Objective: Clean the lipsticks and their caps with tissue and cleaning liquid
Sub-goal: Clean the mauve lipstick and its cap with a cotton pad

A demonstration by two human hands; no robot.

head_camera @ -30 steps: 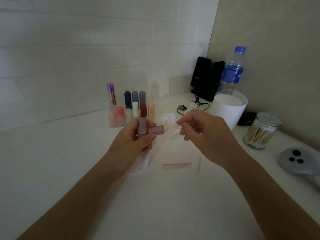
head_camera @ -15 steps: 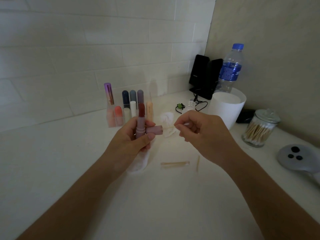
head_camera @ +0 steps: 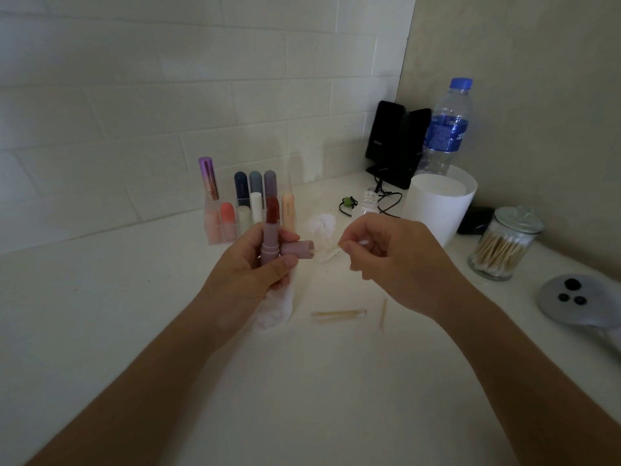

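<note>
My left hand (head_camera: 255, 264) grips an open mauve lipstick (head_camera: 271, 242) upright, its dark red tip showing. The same hand holds the mauve cap (head_camera: 298, 249) sideways, mouth facing right, and a white tissue (head_camera: 277, 306) hangs below the palm. My right hand (head_camera: 386, 260) pinches a cotton swab (head_camera: 362, 243), a short way right of the cap and apart from it. A crumpled tissue (head_camera: 324, 230) lies on the counter behind the hands.
A clear organiser (head_camera: 245, 210) with several lipsticks stands at the back. Used swabs (head_camera: 337, 313) lie on the counter. At right: a small clear bottle (head_camera: 368, 203), white cup (head_camera: 440, 203), water bottle (head_camera: 445, 129), swab jar (head_camera: 504, 245), black speakers (head_camera: 396, 142) and a grey device (head_camera: 574, 301).
My right hand has drawn slightly right, away from the cap's mouth, taking the swab with it. My left hand keeps its hold on lipstick, cap and tissue.
</note>
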